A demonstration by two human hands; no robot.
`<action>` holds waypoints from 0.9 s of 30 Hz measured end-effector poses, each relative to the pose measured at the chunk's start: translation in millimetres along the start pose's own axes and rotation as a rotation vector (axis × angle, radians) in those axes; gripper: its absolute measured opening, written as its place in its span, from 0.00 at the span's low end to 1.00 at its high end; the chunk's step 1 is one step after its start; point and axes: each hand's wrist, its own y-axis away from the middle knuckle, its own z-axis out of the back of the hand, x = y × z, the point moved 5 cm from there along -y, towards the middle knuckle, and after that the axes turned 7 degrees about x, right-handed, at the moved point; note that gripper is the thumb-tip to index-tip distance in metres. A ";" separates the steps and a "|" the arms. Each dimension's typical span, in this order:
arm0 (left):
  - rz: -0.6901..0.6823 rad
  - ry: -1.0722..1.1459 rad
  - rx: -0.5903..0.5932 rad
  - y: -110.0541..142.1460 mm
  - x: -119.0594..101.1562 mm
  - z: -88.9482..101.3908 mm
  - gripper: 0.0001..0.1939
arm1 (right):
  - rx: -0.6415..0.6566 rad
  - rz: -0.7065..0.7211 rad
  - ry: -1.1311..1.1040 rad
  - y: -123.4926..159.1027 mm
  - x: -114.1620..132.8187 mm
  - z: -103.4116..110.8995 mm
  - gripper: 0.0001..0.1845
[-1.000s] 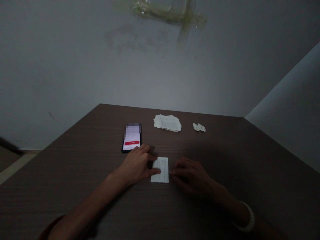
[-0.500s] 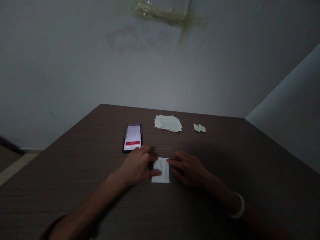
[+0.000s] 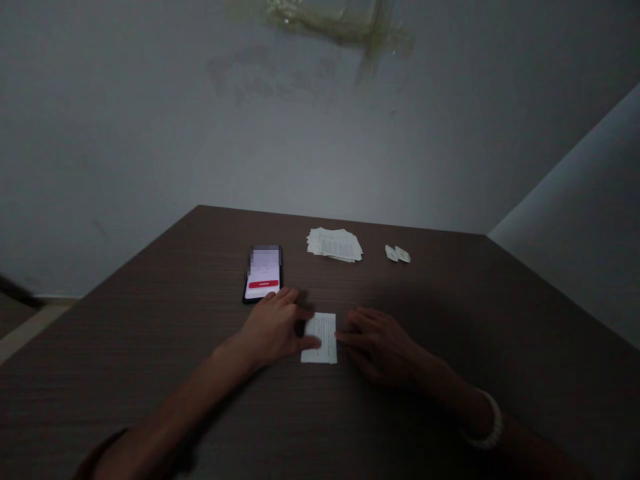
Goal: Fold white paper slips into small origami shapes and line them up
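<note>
A small sheet of printed paper (image 3: 325, 339) lies flat on the brown table in front of me, its lines of text running up and down. My left hand (image 3: 275, 330) rests on its left edge: thumb on the sheet, forefinger at the upper left corner, the two spread apart. From the other side my right hand (image 3: 377, 343) reaches in, its forefinger stretched to the paper's right edge and the other fingers partly curled in shadow. A white beaded bracelet (image 3: 495, 420) circles my right wrist.
Just beyond my left hand lies a phone (image 3: 264, 273) with its screen lit and a red bar on it. A loose stack of printed papers (image 3: 334, 245) sits farther back, with two small folded papers (image 3: 397, 254) to its right. Behind the table (image 3: 240, 223) rises a wall.
My right hand has drawn back slightly to the right, its fingertip now at the paper's edge. The left hand keeps its place on the sheet. The whole view has shifted a little.
</note>
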 end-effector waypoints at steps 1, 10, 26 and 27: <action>0.000 0.001 -0.002 0.0 0.3 -0.1 0.30 | 0.014 0.018 0.010 1.7 2.9 0.4 0.11; 0.004 0.012 -0.004 1.1 0.6 0.7 0.30 | 0.093 0.158 0.089 17.8 33.9 -1.8 0.12; -0.031 0.106 0.045 0.6 -0.2 -2.1 0.27 | -0.072 0.100 -0.134 -1.6 -8.3 -2.6 0.12; -0.033 0.113 0.046 0.8 -0.4 -2.0 0.27 | -0.063 0.107 -0.130 -1.2 -8.3 -3.2 0.12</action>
